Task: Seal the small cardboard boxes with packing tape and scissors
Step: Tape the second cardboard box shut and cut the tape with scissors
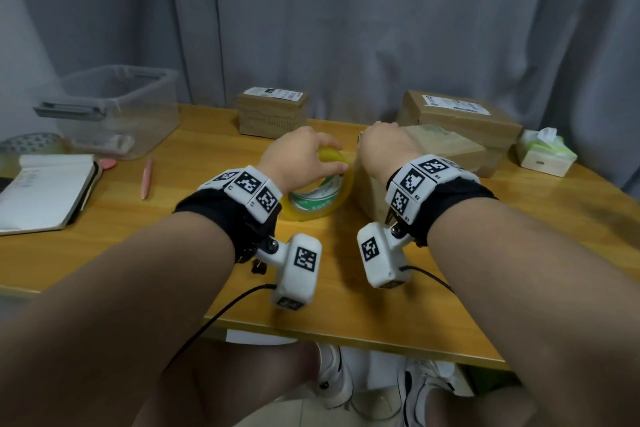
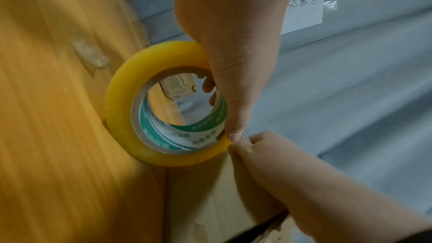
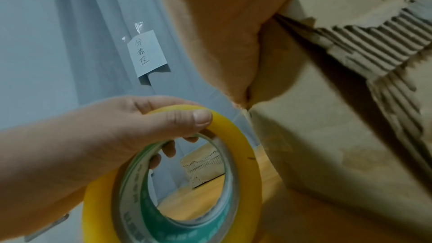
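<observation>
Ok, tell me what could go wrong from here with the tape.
1. The left hand grips the tape roll right beside the box; the strip may come off crooked or stick to itself.
2. The right hand holds only the box's top edge, so the box could slide.
3. No scissors show, so cutting may stall.

I see the wooden table point(image 1: 194, 225); at its far left corner a clear plastic bin point(image 1: 117, 107); nearer, an open notebook point(image 1: 45, 191), a pink pen point(image 1: 147, 178) beside it; a tissue box point(image 1: 545, 152) at the table's right edge; a handwritten note point(image 3: 147, 53) on the grey curtain point(image 1: 346, 17) behind.
</observation>
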The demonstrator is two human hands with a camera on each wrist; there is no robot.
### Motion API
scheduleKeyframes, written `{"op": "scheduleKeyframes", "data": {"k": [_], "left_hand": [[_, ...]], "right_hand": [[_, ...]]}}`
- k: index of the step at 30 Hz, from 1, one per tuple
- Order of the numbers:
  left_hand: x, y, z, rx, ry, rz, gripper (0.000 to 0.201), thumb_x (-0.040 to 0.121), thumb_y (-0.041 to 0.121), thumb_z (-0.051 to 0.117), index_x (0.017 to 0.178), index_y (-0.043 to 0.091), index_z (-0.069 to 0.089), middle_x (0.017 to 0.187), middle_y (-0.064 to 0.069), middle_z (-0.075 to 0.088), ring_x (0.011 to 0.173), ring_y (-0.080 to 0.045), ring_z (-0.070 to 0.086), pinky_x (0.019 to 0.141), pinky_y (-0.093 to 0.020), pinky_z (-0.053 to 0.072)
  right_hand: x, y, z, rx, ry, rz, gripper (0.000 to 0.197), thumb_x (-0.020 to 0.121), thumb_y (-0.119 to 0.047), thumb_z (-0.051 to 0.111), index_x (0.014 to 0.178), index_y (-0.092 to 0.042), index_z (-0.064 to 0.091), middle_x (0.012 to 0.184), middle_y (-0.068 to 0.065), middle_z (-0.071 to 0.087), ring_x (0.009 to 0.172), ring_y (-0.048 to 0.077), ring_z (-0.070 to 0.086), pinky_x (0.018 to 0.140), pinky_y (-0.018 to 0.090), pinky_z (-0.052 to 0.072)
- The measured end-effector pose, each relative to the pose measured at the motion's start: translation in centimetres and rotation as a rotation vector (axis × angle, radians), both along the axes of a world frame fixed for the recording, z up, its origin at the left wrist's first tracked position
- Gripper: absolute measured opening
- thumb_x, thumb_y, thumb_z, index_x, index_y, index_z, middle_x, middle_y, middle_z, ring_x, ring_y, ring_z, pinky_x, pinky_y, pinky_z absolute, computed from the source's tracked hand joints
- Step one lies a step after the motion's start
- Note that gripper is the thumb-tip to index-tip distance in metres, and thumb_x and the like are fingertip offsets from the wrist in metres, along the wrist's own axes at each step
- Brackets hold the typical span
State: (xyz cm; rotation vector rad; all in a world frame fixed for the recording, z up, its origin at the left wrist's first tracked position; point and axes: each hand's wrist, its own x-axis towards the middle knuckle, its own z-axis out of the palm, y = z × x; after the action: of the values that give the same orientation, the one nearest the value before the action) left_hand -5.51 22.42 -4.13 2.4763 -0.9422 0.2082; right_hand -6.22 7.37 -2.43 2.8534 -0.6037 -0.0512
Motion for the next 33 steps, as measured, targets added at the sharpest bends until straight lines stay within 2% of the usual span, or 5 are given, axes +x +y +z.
{"op": "scheduleKeyframes", "data": {"k": [11, 15, 18, 28, 33], "left_hand": [[0.0, -2.8, -0.2, -0.016, -0.038, 0.017, 0.048, 0.081, 0.052, 0.065, 0.121, 0.026, 0.064, 0.116, -0.006, 0.066, 0.107, -0.021, 0.059, 0.088, -0.034, 0.049], [-0.3, -4.3, -0.5, 0.011, -0.069, 0.035, 0.049, 0.081, 0.055, 0.063, 0.122, 0.028, 0.062, 0.118, -0.005, 0.064, 0.103, -0.021, 0.06, 0.083, -0.033, 0.051], [-0.4, -4.5, -0.8, 0.034, -0.105, 0.058, 0.047, 0.082, 0.056, 0.06, 0.121, 0.03, 0.062, 0.114, -0.006, 0.062, 0.086, -0.021, 0.062, 0.069, -0.028, 0.047], [-1.5, -4.7, -0.3, 0.074, -0.105, 0.115, 0.043, 0.083, 0.058, 0.057, 0.118, 0.033, 0.063, 0.121, -0.007, 0.058, 0.094, -0.025, 0.062, 0.076, -0.035, 0.051], [-1.6, -4.8, -0.3, 0.084, -0.101, 0.108, 0.043, 0.084, 0.057, 0.058, 0.117, 0.032, 0.064, 0.115, -0.008, 0.061, 0.079, -0.019, 0.059, 0.066, -0.03, 0.047]], "right_hand": [[-2.0, -4.1, 0.7, 0.498, -0.252, 0.308, 0.066, 0.102, -0.046, 0.027, 0.148, 0.001, 0.024, 0.154, 0.02, 0.027, 0.143, 0.03, 0.024, 0.117, 0.036, 0.019], [-4.1, -4.6, 1.2, 0.733, -0.766, 0.42, 0.029, 0.098, -0.023, 0.049, 0.121, -0.009, 0.061, 0.115, 0.004, 0.065, 0.107, 0.016, 0.058, 0.095, 0.029, 0.044], [-6.6, -6.0, 0.7, 0.647, -0.906, 0.282, 0.007, 0.094, -0.02, 0.051, 0.092, -0.019, 0.058, 0.079, -0.007, 0.058, 0.072, 0.011, 0.052, 0.063, 0.027, 0.039], [-12.3, -9.1, -3.2, 0.656, -0.343, -0.267, 0.032, 0.093, -0.028, 0.054, 0.069, -0.006, 0.056, 0.065, 0.01, 0.065, 0.057, 0.024, 0.061, 0.052, 0.027, 0.045], [-11.7, -7.7, -5.2, 0.469, -0.117, -0.265, 0.024, 0.088, -0.025, 0.062, 0.07, -0.011, 0.054, 0.089, 0.013, 0.063, 0.079, 0.028, 0.059, 0.058, 0.032, 0.043]]}}
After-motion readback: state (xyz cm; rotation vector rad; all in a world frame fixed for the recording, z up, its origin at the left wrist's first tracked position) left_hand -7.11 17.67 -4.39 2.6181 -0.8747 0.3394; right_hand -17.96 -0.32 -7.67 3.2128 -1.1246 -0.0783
